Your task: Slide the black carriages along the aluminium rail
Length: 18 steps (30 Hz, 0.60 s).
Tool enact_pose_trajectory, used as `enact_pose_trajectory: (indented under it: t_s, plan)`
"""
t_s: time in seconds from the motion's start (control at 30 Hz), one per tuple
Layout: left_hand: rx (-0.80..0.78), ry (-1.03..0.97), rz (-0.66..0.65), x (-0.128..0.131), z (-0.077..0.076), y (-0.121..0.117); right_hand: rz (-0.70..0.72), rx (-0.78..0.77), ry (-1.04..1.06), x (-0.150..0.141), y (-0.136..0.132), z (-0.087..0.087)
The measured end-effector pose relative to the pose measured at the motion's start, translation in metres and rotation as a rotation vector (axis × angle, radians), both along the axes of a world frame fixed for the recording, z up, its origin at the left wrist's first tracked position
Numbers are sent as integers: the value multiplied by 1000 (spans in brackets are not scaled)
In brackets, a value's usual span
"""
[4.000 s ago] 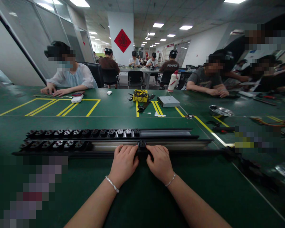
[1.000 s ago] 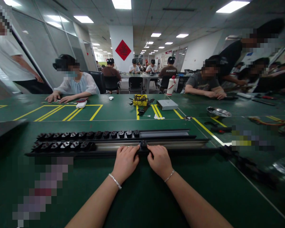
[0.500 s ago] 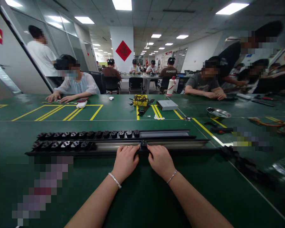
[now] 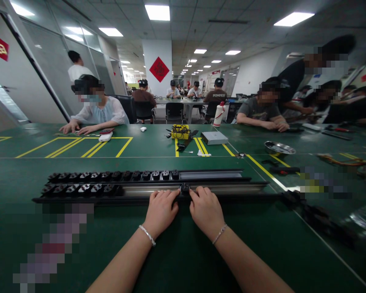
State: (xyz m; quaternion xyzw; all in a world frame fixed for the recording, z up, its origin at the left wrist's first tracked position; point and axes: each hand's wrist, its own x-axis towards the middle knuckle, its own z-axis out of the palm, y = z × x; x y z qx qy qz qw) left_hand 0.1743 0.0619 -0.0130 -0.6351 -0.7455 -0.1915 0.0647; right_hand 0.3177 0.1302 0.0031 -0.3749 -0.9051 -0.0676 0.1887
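One person (image 4: 77,72) farther back, hands (image 4: 162,209) (image 4: 205,209) at module (image 4: 185,188)

Ceiling light panels (image 4: 157,12), glass partitions (image 4: 42,49) and people (image 4: 110,112) seated at a green worktable (image 4: 183,256) mark an office-like workshop.

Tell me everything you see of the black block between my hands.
The block is small, dark and boxy, plastic by its look, top detail unclear. It sits on or in the near rail, apart from the row of parts at left. The left hand and right hand touch its sides with fingertips.
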Motion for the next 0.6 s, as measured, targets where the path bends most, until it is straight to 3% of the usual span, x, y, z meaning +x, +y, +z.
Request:
enact_pose_trajectory:
  t_s: [0.6]
  plan:
    - [1,21,0,1,2,-1,32,-12,10,2,5,1]
